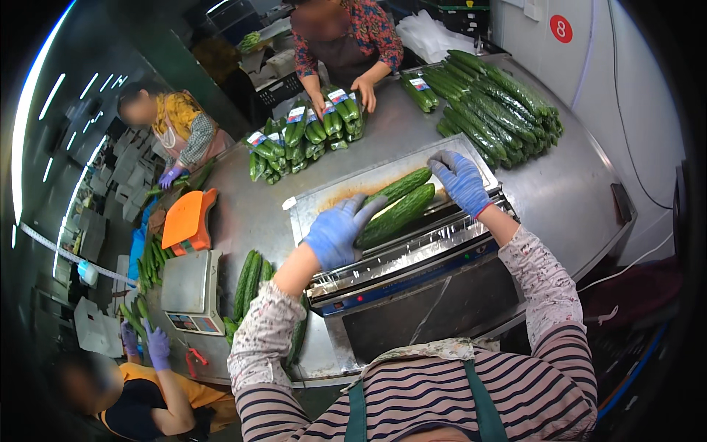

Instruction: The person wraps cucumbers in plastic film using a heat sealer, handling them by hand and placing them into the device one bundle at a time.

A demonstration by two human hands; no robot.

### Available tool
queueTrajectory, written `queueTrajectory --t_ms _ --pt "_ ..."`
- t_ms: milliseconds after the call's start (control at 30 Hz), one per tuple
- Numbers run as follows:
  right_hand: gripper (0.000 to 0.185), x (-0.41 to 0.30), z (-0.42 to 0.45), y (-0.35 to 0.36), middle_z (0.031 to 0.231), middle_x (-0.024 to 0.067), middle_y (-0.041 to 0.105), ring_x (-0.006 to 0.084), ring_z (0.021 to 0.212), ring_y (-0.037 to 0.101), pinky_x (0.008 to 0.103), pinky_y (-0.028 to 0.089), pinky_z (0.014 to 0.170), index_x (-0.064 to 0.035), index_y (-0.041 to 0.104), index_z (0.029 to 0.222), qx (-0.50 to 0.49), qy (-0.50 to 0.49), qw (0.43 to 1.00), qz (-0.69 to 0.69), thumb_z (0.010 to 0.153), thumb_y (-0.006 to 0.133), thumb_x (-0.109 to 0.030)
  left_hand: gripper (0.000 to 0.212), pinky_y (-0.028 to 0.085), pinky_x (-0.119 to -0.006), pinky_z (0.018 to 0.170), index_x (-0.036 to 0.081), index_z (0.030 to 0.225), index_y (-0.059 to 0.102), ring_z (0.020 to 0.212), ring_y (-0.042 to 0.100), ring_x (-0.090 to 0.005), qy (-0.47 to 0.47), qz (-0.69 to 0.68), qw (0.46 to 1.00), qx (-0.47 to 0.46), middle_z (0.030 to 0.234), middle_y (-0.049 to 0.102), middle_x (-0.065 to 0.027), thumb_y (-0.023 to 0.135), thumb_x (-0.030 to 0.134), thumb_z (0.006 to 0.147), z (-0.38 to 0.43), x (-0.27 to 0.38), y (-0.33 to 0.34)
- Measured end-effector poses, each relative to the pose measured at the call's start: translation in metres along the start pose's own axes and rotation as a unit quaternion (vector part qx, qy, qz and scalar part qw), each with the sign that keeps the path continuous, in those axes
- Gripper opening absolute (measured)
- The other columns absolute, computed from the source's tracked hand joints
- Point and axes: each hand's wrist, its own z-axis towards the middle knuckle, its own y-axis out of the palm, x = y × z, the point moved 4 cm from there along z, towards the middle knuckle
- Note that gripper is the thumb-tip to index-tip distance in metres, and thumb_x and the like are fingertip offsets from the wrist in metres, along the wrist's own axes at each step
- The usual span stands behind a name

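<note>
Two cucumbers lie side by side over a hand film-wrapping machine [411, 271]: an upper cucumber [402, 185] and a lower cucumber [399, 216]. My left hand [338, 231], in a blue glove, grips them at their left ends, fingers spread across the top. At the far tip of the upper cucumber is my gloved right hand [461, 181], its fingers bent down; their contact with the tip is unclear. Behind the cucumbers shows the machine's metal plate [309, 207], stained brown. Clear film [406, 264] is gathered along the machine's front.
Wrapped cucumbers [497, 110] are piled at right; across the table a person handles labelled packs [309, 130]. Left stand a scale [188, 282], an orange-topped scale [189, 221] and loose cucumbers [251, 282]. Two gloved co-workers handle cucumbers at the left edge.
</note>
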Motion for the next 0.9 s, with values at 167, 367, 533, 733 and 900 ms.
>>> queueTrajectory --t_ms 167,367,533,733,900 --pt "0.034 -0.003 0.016 0.010 0.110 0.0169 0.060 0.0331 0.102 0.057 0.0418 0.045 0.088 -0.0080 0.058 0.114 -0.100 -0.092 0.979 -0.152 0.091 0.053 -0.032 0.093 0.043 -0.042 0.095 0.011 0.142 0.028 0.114 0.050 -0.0408 -0.010 -0.060 0.998 -0.028 0.128 0.048 -0.0259 0.068 0.015 0.058 0.038 -0.024 0.018" --pt "0.049 0.018 0.019 0.019 0.125 0.0205 0.053 0.0368 0.117 0.048 0.0450 0.039 0.098 -0.0098 0.047 0.130 -0.246 -0.083 0.928 -0.268 0.092 0.047 -0.041 0.095 0.041 -0.042 0.098 0.006 0.142 0.029 0.112 0.052 -0.0397 -0.072 -0.080 0.994 -0.024 0.123 0.052 -0.0261 0.074 0.035 0.063 0.038 -0.041 0.036" --pt "0.055 0.023 0.009 0.024 0.126 0.0215 0.051 0.0374 0.116 0.048 0.0434 0.036 0.101 -0.0054 0.045 0.131 -0.259 -0.155 0.906 -0.297 0.091 0.049 -0.043 0.103 0.039 -0.045 0.098 0.004 0.139 0.035 0.111 0.052 -0.0414 -0.173 -0.001 0.985 0.014 0.122 0.053 -0.0255 0.076 0.056 0.060 0.008 -0.054 0.048" --pt "0.056 0.007 0.003 0.019 0.118 0.0177 0.054 0.0351 0.109 0.051 0.0426 0.039 0.096 -0.0057 0.049 0.127 -0.280 -0.210 0.890 -0.291 0.086 0.057 -0.042 0.093 0.042 -0.045 0.092 0.002 0.135 0.041 0.110 0.052 -0.0379 -0.184 0.035 0.982 0.028 0.121 0.052 -0.0248 0.067 0.062 0.068 -0.002 -0.045 0.056" --pt "0.055 0.006 -0.002 0.006 0.117 0.0168 0.055 0.0345 0.106 0.052 0.0425 0.041 0.094 -0.0055 0.050 0.125 -0.290 -0.211 0.884 -0.300 0.084 0.060 -0.040 0.091 0.045 -0.045 0.089 0.000 0.133 0.043 0.104 0.055 -0.0382 -0.174 0.050 0.983 0.037 0.115 0.055 -0.0252 0.063 0.065 0.071 0.001 -0.032 0.064"
